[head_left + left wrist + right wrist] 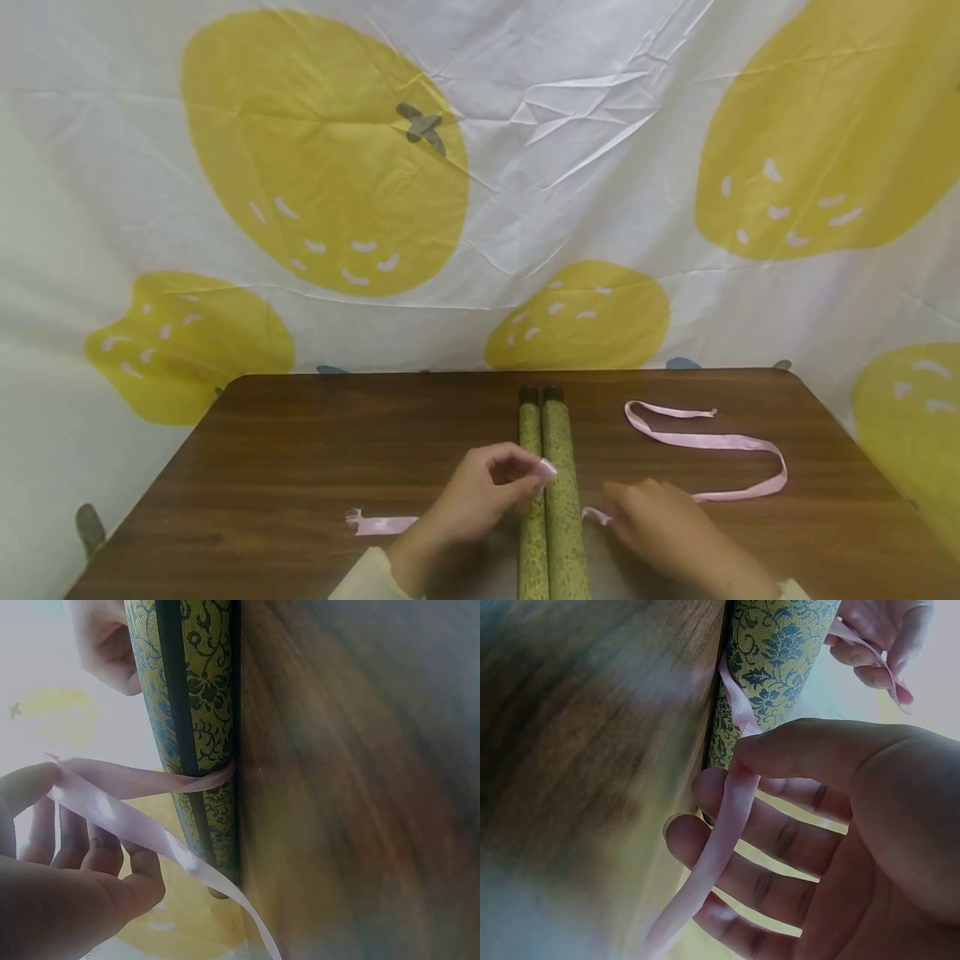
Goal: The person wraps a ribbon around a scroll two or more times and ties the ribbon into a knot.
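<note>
Pinched a narrow pink satin ribbon [720, 440] between thumb and fingers of the left hand [476, 496], lower centre; gripped it likewise in the right hand [658, 521], lower right. Had between them two parallel, dark-tipped, green-gold patterned cloth rolls [566, 517], on a brown wood-grain table [262, 475]. Saw beyond, across the upper frame, a white fruit-printed sheet [570, 200].

Can't make out any txt, label, brand, no. or sign in head, L wrist or R wrist view, incl. on patterned rolls [564, 517], pink ribbon [712, 440], brown tabletop [300, 450] & fruit-print backdrop cloth [525, 192]
</note>
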A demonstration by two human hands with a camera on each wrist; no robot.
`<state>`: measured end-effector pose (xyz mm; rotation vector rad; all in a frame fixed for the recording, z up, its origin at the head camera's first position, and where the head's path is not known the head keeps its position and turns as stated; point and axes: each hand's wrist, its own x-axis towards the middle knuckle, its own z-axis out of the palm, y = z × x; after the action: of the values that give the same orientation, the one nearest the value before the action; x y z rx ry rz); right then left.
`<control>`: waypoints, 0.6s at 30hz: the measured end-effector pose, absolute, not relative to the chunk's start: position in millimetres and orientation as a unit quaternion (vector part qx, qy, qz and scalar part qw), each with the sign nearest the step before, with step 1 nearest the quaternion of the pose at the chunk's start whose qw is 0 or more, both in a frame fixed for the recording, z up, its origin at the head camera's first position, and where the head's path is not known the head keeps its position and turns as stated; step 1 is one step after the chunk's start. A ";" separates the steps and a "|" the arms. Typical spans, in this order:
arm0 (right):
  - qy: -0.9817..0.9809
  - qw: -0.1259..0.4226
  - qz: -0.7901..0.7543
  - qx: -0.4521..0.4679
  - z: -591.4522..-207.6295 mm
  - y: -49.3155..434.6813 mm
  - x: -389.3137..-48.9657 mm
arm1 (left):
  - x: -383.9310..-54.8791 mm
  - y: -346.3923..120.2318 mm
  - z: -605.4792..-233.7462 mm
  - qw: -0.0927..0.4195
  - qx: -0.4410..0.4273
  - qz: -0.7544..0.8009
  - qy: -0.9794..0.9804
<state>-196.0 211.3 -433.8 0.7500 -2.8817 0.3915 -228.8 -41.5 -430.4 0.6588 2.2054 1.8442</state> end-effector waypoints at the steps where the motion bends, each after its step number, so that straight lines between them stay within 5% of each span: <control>1: -0.957 0.069 0.129 0.249 -433.8 211.4 -195.8 | -228.6 -41.5 -430.3 0.096 0.220 0.622 0.745; 18: -0.958 0.057 0.136 0.244 -435.9 211.4 -194.6 | -228.5 -41.2 -429.8 0.117 0.194 0.637 0.737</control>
<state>-194.6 211.4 -435.9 0.7400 -2.9062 0.4129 -228.5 -41.2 -429.8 0.5665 2.1558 1.8655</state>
